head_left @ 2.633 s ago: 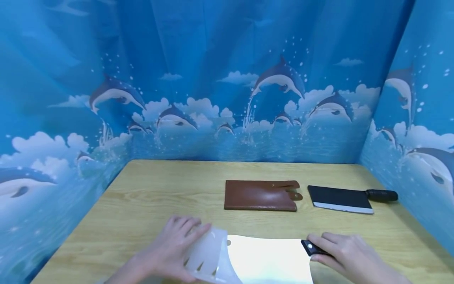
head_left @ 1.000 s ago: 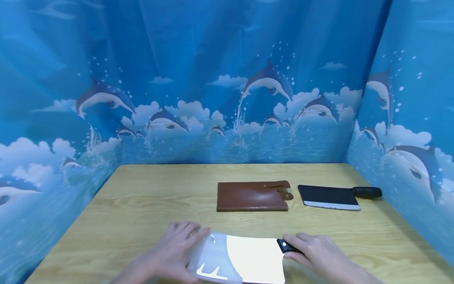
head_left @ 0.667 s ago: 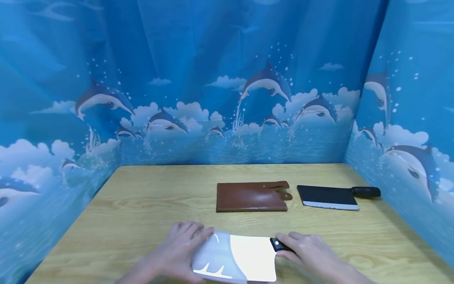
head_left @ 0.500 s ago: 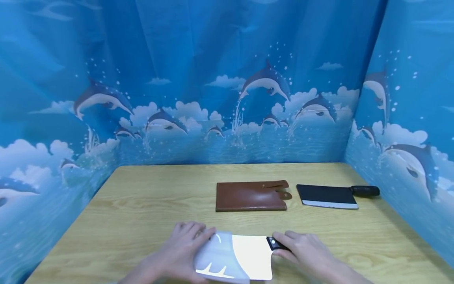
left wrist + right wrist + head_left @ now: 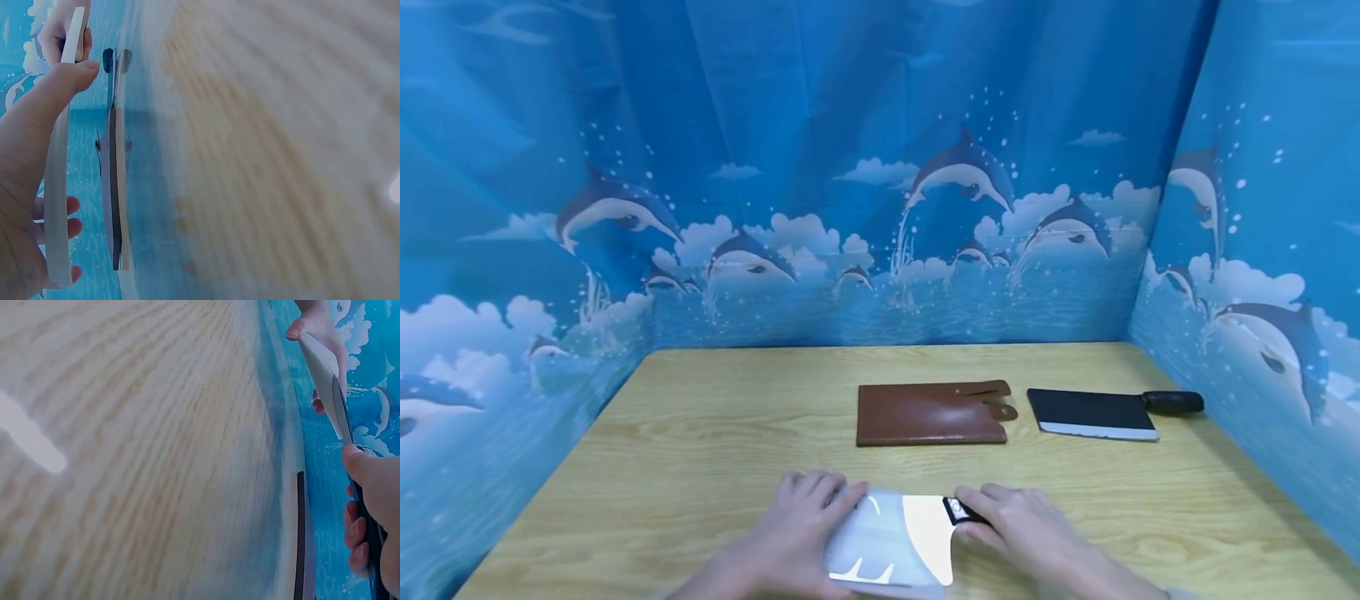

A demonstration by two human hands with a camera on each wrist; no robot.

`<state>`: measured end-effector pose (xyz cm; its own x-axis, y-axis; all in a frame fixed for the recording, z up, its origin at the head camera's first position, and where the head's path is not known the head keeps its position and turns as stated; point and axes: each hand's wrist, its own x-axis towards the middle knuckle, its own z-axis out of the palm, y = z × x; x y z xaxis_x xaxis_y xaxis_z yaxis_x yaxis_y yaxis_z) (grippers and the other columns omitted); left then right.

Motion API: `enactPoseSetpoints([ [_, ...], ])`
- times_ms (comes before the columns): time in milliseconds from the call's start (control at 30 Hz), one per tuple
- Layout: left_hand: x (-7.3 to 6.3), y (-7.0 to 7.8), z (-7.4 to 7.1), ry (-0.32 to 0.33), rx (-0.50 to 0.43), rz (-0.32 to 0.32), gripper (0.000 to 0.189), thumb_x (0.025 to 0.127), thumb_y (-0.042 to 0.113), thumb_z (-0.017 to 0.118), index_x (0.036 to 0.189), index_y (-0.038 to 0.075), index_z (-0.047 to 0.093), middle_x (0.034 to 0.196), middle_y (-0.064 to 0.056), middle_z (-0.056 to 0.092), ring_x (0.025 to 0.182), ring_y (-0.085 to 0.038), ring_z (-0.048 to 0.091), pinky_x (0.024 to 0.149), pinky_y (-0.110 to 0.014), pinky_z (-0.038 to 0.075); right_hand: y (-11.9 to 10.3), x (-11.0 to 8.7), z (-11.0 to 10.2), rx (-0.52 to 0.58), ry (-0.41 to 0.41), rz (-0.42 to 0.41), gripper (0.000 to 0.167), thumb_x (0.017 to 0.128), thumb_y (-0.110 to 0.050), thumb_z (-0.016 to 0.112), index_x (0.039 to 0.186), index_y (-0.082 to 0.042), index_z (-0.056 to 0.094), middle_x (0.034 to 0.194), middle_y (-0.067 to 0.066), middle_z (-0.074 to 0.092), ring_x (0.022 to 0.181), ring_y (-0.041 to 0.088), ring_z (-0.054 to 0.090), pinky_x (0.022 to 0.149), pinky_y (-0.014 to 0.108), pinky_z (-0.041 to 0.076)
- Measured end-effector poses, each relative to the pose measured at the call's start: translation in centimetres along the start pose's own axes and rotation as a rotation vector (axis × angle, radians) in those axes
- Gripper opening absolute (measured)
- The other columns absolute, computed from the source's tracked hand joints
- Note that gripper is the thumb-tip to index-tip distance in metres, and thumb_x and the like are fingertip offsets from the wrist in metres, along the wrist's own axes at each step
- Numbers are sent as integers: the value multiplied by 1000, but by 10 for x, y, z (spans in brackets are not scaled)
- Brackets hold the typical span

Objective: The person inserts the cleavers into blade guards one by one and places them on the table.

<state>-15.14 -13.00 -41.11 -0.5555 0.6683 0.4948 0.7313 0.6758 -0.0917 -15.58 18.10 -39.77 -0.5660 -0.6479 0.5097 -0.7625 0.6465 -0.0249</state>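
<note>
My left hand (image 5: pixel 801 533) grips a translucent white knife sheath (image 5: pixel 876 542), its thumb and fingers around the edges, as the left wrist view also shows. The black handle (image 5: pixel 962 511) of a cleaver is in the grip of my right hand (image 5: pixel 1018 529). Most of the cleaver's blade (image 5: pixel 928 533) lies inside the sheath; a bright strip near the handle shows outside it. Sheath (image 5: pixel 323 378) and cleaver are held above the table in the right wrist view, in line with each other.
A brown leather sheath (image 5: pixel 925 414) with two strap ends lies on the wooden table (image 5: pixel 737 417) beyond the hands. To its right lies a second cleaver (image 5: pixel 1093 414), dark-bladed with a black handle. Blue dolphin-print curtains (image 5: pixel 850 167) border the table's back and sides.
The right hand has moved left, sliding the cleaver's blade deeper into the white sheath. The left hand has shifted slightly right with the sheath. The brown sheath and second cleaver stay put.
</note>
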Motion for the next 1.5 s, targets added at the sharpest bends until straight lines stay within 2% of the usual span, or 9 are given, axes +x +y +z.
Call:
enactPoseSetpoints([
  [167, -2, 3, 3, 6, 4, -1, 104, 51, 84, 60, 127, 13, 53, 107, -2, 51, 98, -17, 47, 75, -41, 34, -1, 2, 5, 1, 13, -15, 29, 84, -41, 62, 102, -19, 63, 72, -12, 52, 53, -3, 39, 45, 15, 32],
  [367, -4, 5, 2, -21, 22, -25, 104, 54, 86, 55, 128, 13, 53, 108, -3, 52, 99, -19, 48, 75, -42, 35, -2, 3, 9, 11, 2, -12, 31, 85, -41, 61, 103, -16, 65, 72, -11, 54, 53, -4, 38, 44, 15, 33],
  [633, 3, 11, -1, -64, 16, -78, 108, 45, 75, 70, 131, 13, 51, 110, -4, 53, 101, -19, 47, 77, -44, 35, -2, 8, 8, 36, -13, -13, 33, 86, -40, 60, 104, -14, 66, 71, -9, 54, 53, -4, 38, 44, 15, 32],
  [800, 9, 14, -1, -84, 19, -93, 106, 45, 72, 71, 131, 14, 51, 110, -4, 53, 100, -18, 48, 76, -41, 35, 1, 8, 5, 46, -28, 9, 32, 85, -40, 61, 102, -13, 66, 71, -8, 55, 53, -4, 38, 43, 14, 32],
  [1033, 14, 14, 1, -64, 49, -74, 106, 44, 75, 69, 129, 14, 51, 109, -5, 53, 97, -19, 49, 75, -41, 36, 6, 7, 3, 47, -27, 26, 33, 84, -42, 61, 102, -15, 65, 72, -9, 55, 54, -5, 38, 44, 13, 32],
  [1167, 18, 13, -1, -82, 47, -66, 108, 48, 78, 66, 133, 14, 47, 113, -7, 53, 102, -22, 50, 80, -48, 38, 10, 7, 1, 33, 12, 14, 32, 82, -40, 65, 101, -14, 66, 72, -10, 56, 55, -4, 41, 44, 15, 34],
  [1300, 23, 10, -6, -129, 17, -74, 109, 52, 80, 63, 137, 15, 41, 121, -9, 50, 109, -25, 48, 85, -56, 37, 17, 7, -1, 9, 69, -25, 32, 78, -36, 70, 100, -14, 66, 73, -10, 58, 56, -2, 47, 45, 17, 37],
  [1500, 29, 1, -14, -170, -15, -54, 109, 55, 76, 65, 139, 12, 38, 127, -11, 47, 115, -28, 44, 89, -57, 35, 31, 5, -8, 25, 87, -40, 32, 78, -36, 70, 101, -14, 67, 78, -5, 64, 61, 1, 54, 47, 17, 40],
])
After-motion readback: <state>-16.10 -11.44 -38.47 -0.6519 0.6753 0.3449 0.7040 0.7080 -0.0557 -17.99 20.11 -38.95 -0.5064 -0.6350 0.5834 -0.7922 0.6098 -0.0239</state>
